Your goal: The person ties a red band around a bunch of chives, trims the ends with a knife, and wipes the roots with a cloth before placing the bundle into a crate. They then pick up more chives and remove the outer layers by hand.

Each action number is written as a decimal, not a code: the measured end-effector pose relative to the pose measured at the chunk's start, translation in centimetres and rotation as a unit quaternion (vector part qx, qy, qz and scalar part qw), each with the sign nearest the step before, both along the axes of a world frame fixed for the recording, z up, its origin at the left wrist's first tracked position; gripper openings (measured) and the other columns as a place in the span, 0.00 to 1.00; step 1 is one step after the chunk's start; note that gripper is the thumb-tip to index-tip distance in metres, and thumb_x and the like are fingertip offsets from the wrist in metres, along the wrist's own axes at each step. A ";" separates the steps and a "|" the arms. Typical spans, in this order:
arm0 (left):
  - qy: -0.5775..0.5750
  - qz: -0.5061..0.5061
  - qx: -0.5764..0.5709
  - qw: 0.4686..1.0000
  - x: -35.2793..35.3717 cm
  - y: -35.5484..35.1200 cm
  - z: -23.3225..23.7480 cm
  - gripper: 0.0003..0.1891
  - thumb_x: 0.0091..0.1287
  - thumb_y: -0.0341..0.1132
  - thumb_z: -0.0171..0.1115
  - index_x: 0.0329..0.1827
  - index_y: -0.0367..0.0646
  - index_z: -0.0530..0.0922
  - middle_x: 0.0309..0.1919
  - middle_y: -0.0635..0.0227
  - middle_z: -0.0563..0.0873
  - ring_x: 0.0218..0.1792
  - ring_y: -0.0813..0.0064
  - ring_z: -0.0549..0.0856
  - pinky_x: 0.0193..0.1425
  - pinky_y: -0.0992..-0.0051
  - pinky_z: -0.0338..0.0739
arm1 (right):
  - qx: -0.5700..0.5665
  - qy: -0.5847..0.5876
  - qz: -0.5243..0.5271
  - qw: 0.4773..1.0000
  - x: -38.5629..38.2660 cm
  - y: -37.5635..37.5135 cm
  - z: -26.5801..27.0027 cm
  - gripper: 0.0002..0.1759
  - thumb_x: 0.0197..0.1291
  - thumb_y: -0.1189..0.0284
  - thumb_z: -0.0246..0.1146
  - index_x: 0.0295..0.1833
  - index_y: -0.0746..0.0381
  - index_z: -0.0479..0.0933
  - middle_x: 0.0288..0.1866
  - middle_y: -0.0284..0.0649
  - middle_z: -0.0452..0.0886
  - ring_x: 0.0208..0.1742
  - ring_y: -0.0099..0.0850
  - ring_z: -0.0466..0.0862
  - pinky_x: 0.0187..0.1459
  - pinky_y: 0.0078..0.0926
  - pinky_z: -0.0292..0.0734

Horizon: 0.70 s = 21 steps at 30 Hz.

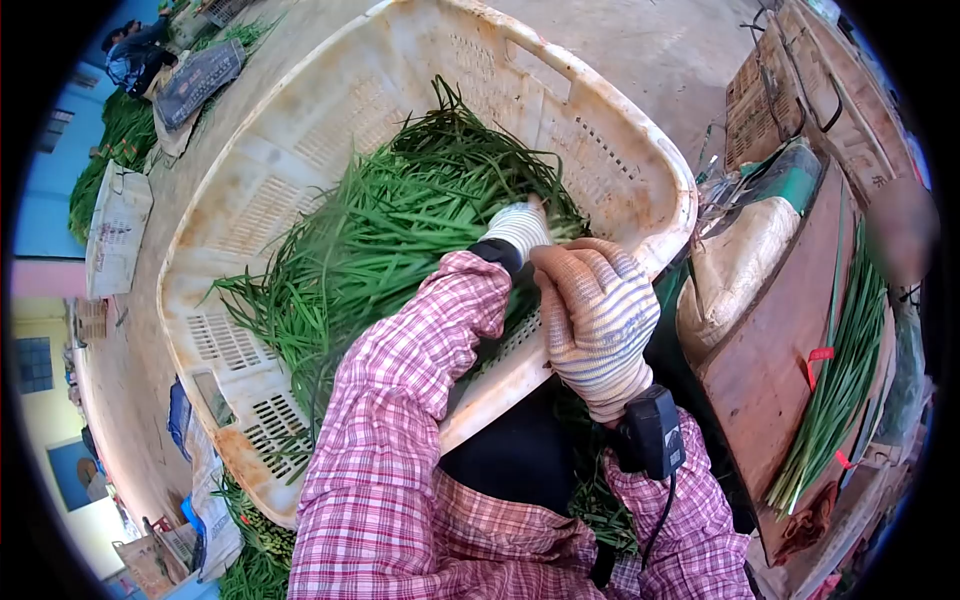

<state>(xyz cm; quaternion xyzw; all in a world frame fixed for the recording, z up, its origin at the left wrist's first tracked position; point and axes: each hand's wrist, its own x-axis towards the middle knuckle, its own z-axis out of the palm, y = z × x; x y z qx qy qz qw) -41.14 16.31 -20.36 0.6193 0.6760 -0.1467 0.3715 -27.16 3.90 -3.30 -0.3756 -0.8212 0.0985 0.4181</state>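
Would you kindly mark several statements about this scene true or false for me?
1. The left hand is at the green leaves in the crate. True.
2. The right hand is bare. False: it wears a striped glove.
3. The crate's walls are solid, without openings. False: they have rows of slots.
4. A bundle of green stalks with red ties lies on the board at the right of the picture. True.
5. The sleeves are plain blue. False: they are checked in pink and white.
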 end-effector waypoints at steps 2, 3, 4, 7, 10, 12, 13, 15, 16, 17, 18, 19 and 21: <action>0.032 -0.073 -0.013 0.997 -0.1 -0.3 -0.1 0.38 0.58 0.48 0.73 0.72 0.44 0.75 0.64 0.50 0.82 0.66 0.51 0.81 0.66 0.55 0.77 | 0.000 0.001 -0.004 1.000 0.0 -0.1 -0.1 0.11 0.52 0.74 0.69 0.43 0.58 0.82 0.35 0.41 0.82 0.44 0.45 0.84 0.45 0.43 0.78; 0.082 -0.114 0.038 0.989 0.5 -1.0 0.8 0.37 0.60 0.48 0.72 0.72 0.44 0.74 0.64 0.50 0.81 0.66 0.50 0.80 0.66 0.55 0.77 | 0.002 0.001 -0.005 1.000 0.0 -0.1 -0.1 0.11 0.52 0.74 0.69 0.43 0.58 0.82 0.35 0.41 0.82 0.44 0.45 0.84 0.45 0.43 0.78; 0.132 -0.155 0.088 0.975 1.0 -1.5 1.4 0.36 0.61 0.49 0.70 0.72 0.44 0.74 0.64 0.50 0.81 0.67 0.50 0.80 0.66 0.54 0.77 | 0.005 0.004 -0.005 1.000 0.0 0.0 -0.2 0.11 0.52 0.74 0.69 0.44 0.58 0.82 0.35 0.41 0.82 0.44 0.45 0.84 0.45 0.43 0.78; 0.065 -0.080 0.132 0.986 1.4 -2.4 0.4 0.31 0.66 0.46 0.64 0.71 0.45 0.75 0.65 0.51 0.80 0.69 0.50 0.78 0.63 0.52 0.77 | 0.004 0.004 -0.004 1.000 0.0 -0.1 -0.2 0.12 0.52 0.74 0.69 0.44 0.58 0.82 0.35 0.41 0.82 0.44 0.45 0.84 0.45 0.43 0.78; -0.031 -0.100 0.126 0.986 0.1 -2.9 0.8 0.27 0.67 0.46 0.62 0.66 0.42 0.77 0.55 0.46 0.86 0.59 0.51 0.85 0.60 0.55 0.79 | 0.001 -0.003 -0.002 1.000 0.0 0.0 0.0 0.11 0.53 0.74 0.69 0.44 0.58 0.82 0.35 0.40 0.82 0.44 0.44 0.84 0.46 0.43 0.78; -0.153 -0.080 0.200 0.964 -1.9 -3.0 0.1 0.28 0.64 0.50 0.66 0.61 0.40 0.78 0.47 0.43 0.88 0.52 0.48 0.88 0.57 0.56 0.81 | 0.001 -0.004 -0.004 1.000 0.1 0.0 -0.2 0.11 0.53 0.74 0.69 0.44 0.58 0.82 0.35 0.40 0.82 0.44 0.44 0.84 0.46 0.43 0.78; -0.129 -0.123 0.225 0.958 -2.8 -2.5 2.3 0.24 0.62 0.46 0.71 0.55 0.38 0.80 0.43 0.48 0.90 0.45 0.55 0.90 0.48 0.59 0.83 | 0.001 -0.003 -0.004 1.000 0.2 -0.1 -0.3 0.11 0.53 0.74 0.69 0.44 0.58 0.82 0.35 0.40 0.82 0.44 0.44 0.84 0.46 0.43 0.78; -0.353 0.126 0.077 0.924 -4.8 -3.1 8.4 0.22 0.55 0.34 0.80 0.51 0.36 0.82 0.37 0.63 0.90 0.35 0.72 0.88 0.40 0.71 0.83 | 0.006 0.003 -0.006 1.000 0.2 -0.1 -0.2 0.11 0.52 0.74 0.69 0.43 0.58 0.81 0.35 0.40 0.82 0.44 0.44 0.84 0.46 0.42 0.78; -0.432 0.191 0.051 0.880 -6.3 -3.5 11.1 0.25 0.51 0.29 0.83 0.52 0.35 0.82 0.37 0.68 0.90 0.35 0.77 0.86 0.41 0.74 0.83 | 0.002 -0.005 -0.008 1.000 0.2 -0.2 -0.1 0.11 0.53 0.73 0.68 0.43 0.58 0.81 0.35 0.40 0.82 0.44 0.43 0.84 0.46 0.43 0.77; -0.465 0.212 0.124 0.850 -7.3 -3.9 11.6 0.32 0.50 0.29 0.84 0.58 0.33 0.79 0.40 0.68 0.90 0.39 0.77 0.86 0.44 0.73 0.84 | 0.001 -0.006 -0.008 1.000 0.2 -0.1 0.0 0.11 0.53 0.73 0.68 0.43 0.58 0.81 0.35 0.40 0.82 0.44 0.43 0.84 0.46 0.43 0.77; -0.461 0.213 0.152 0.848 -8.7 -4.1 11.3 0.34 0.49 0.29 0.84 0.60 0.33 0.78 0.42 0.68 0.90 0.41 0.76 0.86 0.46 0.72 0.84 | -0.001 -0.006 -0.007 1.000 0.2 -0.1 0.0 0.11 0.53 0.73 0.68 0.44 0.58 0.81 0.35 0.40 0.82 0.44 0.43 0.84 0.46 0.43 0.77; -0.457 0.213 0.180 0.845 -9.5 -4.3 11.2 0.36 0.49 0.28 0.84 0.63 0.34 0.77 0.44 0.67 0.90 0.43 0.76 0.86 0.49 0.72 0.85 | -0.003 -0.007 -0.005 1.000 0.3 -0.2 0.0 0.11 0.54 0.73 0.68 0.44 0.58 0.81 0.35 0.40 0.82 0.44 0.43 0.84 0.46 0.43 0.77; -0.467 0.255 0.204 0.822 -10.0 -5.7 11.4 0.37 0.50 0.27 0.83 0.65 0.36 0.77 0.46 0.65 0.90 0.43 0.76 0.87 0.51 0.73 0.84 | -0.003 -0.014 -0.010 1.000 0.2 -0.3 -0.2 0.10 0.56 0.73 0.68 0.45 0.58 0.80 0.35 0.40 0.82 0.45 0.44 0.84 0.46 0.43 0.78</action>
